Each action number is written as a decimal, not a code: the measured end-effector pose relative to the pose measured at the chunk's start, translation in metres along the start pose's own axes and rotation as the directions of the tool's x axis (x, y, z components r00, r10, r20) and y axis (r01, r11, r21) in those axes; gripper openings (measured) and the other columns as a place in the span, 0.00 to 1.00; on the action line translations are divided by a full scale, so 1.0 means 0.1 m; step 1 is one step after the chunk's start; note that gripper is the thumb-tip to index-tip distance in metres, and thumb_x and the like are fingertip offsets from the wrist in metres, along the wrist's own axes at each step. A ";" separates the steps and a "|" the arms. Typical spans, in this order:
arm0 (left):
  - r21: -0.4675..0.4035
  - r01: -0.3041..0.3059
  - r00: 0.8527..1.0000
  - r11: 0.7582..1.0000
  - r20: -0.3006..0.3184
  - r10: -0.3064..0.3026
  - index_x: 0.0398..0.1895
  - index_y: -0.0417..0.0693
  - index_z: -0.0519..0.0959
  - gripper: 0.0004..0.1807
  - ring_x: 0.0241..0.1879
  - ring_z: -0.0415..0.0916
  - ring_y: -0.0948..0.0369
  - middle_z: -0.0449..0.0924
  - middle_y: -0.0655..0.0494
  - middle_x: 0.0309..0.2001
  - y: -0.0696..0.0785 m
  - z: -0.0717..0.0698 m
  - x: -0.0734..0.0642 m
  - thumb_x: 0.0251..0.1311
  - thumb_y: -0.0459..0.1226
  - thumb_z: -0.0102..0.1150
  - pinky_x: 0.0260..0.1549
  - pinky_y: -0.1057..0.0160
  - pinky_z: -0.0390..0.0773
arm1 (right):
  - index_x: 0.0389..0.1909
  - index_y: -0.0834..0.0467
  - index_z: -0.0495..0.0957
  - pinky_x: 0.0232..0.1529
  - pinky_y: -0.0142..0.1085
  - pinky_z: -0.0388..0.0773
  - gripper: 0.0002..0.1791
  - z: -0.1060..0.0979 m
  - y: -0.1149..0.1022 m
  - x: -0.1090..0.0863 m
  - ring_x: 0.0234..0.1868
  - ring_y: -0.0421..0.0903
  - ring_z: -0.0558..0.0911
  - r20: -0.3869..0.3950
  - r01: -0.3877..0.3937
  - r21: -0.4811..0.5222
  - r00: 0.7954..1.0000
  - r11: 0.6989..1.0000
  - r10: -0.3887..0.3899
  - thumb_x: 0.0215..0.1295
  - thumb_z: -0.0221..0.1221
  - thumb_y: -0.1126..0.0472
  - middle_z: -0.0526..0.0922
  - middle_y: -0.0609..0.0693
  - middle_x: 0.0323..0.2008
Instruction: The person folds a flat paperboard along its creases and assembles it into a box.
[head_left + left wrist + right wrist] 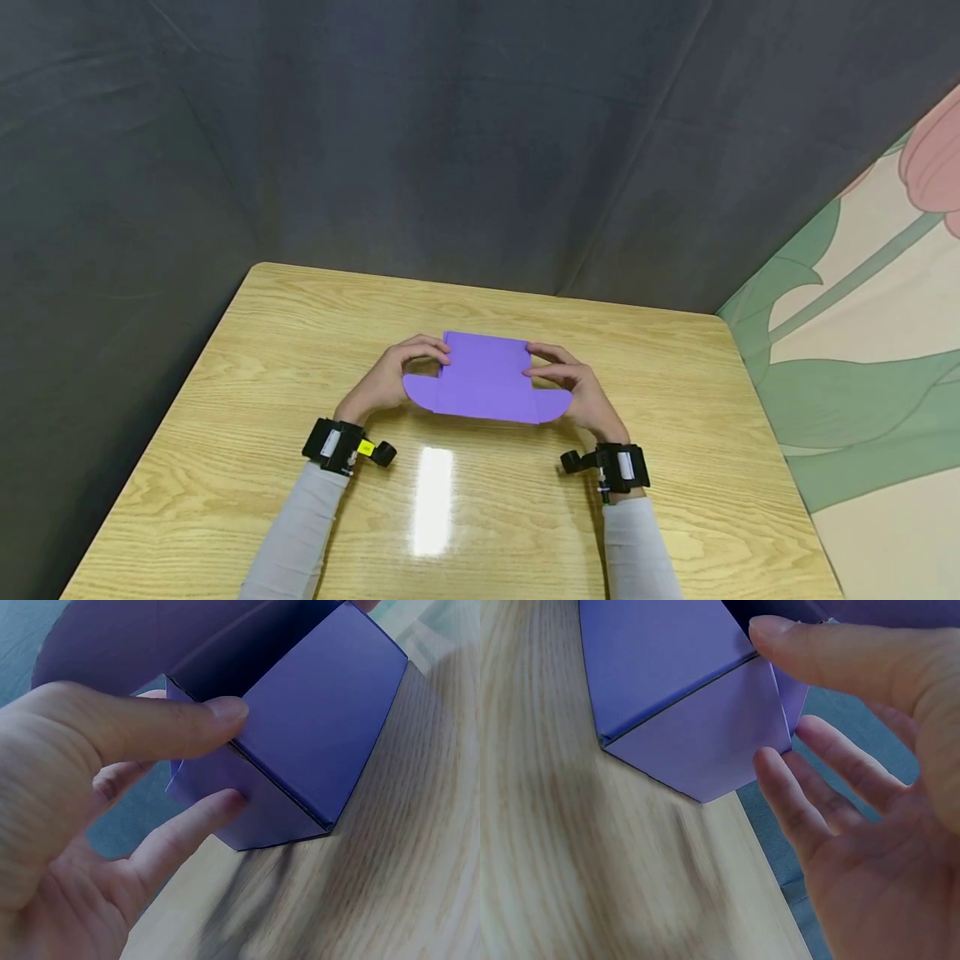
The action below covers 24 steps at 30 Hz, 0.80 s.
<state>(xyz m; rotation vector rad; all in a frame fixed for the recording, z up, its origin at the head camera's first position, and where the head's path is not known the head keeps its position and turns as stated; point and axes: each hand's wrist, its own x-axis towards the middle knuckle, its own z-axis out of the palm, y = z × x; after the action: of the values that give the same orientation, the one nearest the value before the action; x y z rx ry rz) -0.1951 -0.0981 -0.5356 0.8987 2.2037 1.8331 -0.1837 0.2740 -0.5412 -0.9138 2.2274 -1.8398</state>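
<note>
A purple cardboard box [486, 371] sits on the table between both hands, its lid partly raised and rounded side flaps sticking out left and right. Under the lid, a dark gap opens above the front wall [322, 712] in the left wrist view. My left hand [386, 379] holds the box's left end, thumb across the upper corner and a finger against the end wall. At the other end, my right hand [585, 392] grips the upper corner, its thumb on the edge and fingertips at the end wall [705, 735]. From above, the lid hides most of the box body.
The wood-grain table [262, 350] extends around the box, with a bright light reflection in front of it. A dark curtain [450, 167] hangs behind the far edge. To the right is a fabric with a flower print [862, 375].
</note>
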 end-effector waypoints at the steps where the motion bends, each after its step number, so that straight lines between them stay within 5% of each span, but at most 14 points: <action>1: 0.005 -0.005 1.000 1.000 -0.004 0.005 0.57 0.42 0.86 0.33 0.72 0.71 0.44 0.79 0.42 0.66 0.00 0.00 0.00 0.43 0.24 0.85 0.73 0.37 0.71 | 0.59 0.68 0.85 0.70 0.48 0.79 0.27 0.00 0.00 0.00 0.79 0.65 0.66 -0.004 0.002 -0.002 1.000 1.000 -0.002 0.56 0.75 0.78 0.70 0.65 0.76; 7: 0.004 0.001 0.999 1.000 -0.053 0.000 0.61 0.41 0.84 0.32 0.70 0.76 0.46 0.80 0.41 0.68 0.07 -0.01 0.00 0.51 0.17 0.76 0.65 0.45 0.82 | 0.60 0.67 0.84 0.70 0.38 0.78 0.27 0.04 -0.03 0.04 0.74 0.61 0.75 -0.068 0.030 -0.038 0.997 0.999 -0.033 0.59 0.67 0.85 0.77 0.66 0.70; 12: 0.037 0.072 0.992 0.997 -0.102 -0.068 0.65 0.46 0.83 0.26 0.67 0.79 0.52 0.81 0.48 0.69 0.15 0.00 0.01 0.64 0.25 0.72 0.63 0.53 0.83 | 0.64 0.67 0.82 0.65 0.34 0.81 0.25 0.07 -0.07 0.06 0.72 0.49 0.78 -0.116 0.012 -0.005 0.993 1.000 -0.013 0.67 0.62 0.82 0.79 0.66 0.68; 17: 0.018 0.139 0.982 0.990 -0.130 -0.136 0.67 0.47 0.82 0.21 0.60 0.84 0.45 0.80 0.47 0.70 0.20 0.03 0.02 0.73 0.34 0.67 0.56 0.52 0.87 | 0.67 0.65 0.80 0.62 0.34 0.83 0.20 0.09 -0.12 0.07 0.70 0.42 0.79 -0.146 -0.052 0.045 0.988 0.998 0.058 0.77 0.59 0.71 0.79 0.65 0.69; 20: 0.031 0.224 0.964 0.974 -0.154 -0.217 0.69 0.49 0.82 0.21 0.62 0.83 0.42 0.78 0.47 0.71 0.23 0.05 0.02 0.76 0.40 0.65 0.50 0.55 0.90 | 0.66 0.64 0.81 0.60 0.31 0.83 0.18 0.10 -0.14 0.06 0.66 0.37 0.81 -0.174 -0.130 0.003 0.976 0.992 0.128 0.81 0.58 0.65 0.80 0.61 0.69; 24: 0.039 0.295 0.944 0.955 -0.167 -0.285 0.71 0.49 0.80 0.24 0.65 0.81 0.41 0.74 0.46 0.75 0.26 0.07 0.01 0.76 0.45 0.64 0.48 0.53 0.90 | 0.68 0.63 0.80 0.63 0.33 0.82 0.21 0.12 -0.17 0.05 0.68 0.45 0.80 -0.186 -0.226 -0.058 0.959 0.972 0.212 0.79 0.62 0.61 0.79 0.60 0.70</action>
<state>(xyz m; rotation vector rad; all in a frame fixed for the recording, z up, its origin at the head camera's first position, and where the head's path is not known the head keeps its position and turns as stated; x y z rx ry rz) -0.1840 -0.0896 -0.5128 0.4156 2.3500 1.7562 -0.1765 0.2601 -0.5272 -0.5021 2.4076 -1.8068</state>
